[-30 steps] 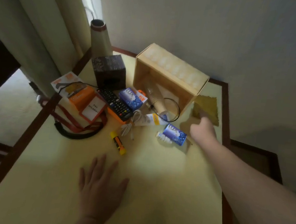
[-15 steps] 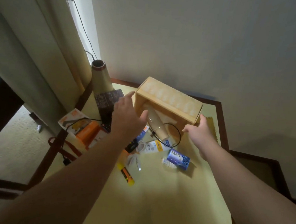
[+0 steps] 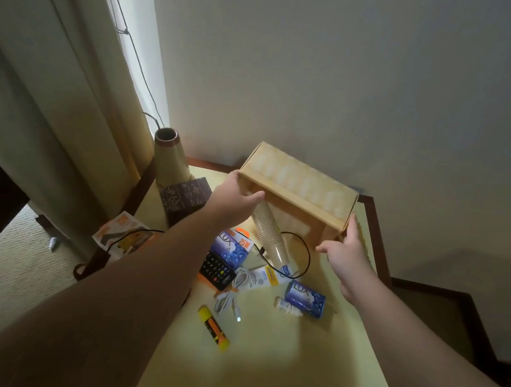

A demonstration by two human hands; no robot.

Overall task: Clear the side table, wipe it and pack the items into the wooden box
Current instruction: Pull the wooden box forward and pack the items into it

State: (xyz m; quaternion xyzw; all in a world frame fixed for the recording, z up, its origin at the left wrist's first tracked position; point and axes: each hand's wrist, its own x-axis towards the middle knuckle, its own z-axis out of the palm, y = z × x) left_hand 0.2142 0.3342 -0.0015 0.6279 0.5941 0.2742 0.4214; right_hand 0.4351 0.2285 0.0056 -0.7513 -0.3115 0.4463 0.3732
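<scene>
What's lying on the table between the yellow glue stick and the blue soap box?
In the head view, a coiled white cable lies between the glue stick and the soap box. A small white bottle lies against the box's near side; otherwise bare tabletop.

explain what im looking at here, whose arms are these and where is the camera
The camera sits on a person's head, looking forward and down, so the two bare arms are their own. The left hand and right hand grip opposite ends of a wooden box lying on its side, opening toward the person, with a stack of paper cups sticking out. Loose on the side table: two blue Lux soap boxes, a remote, a white cable, a yellow glue stick and a dark patterned box.
</scene>
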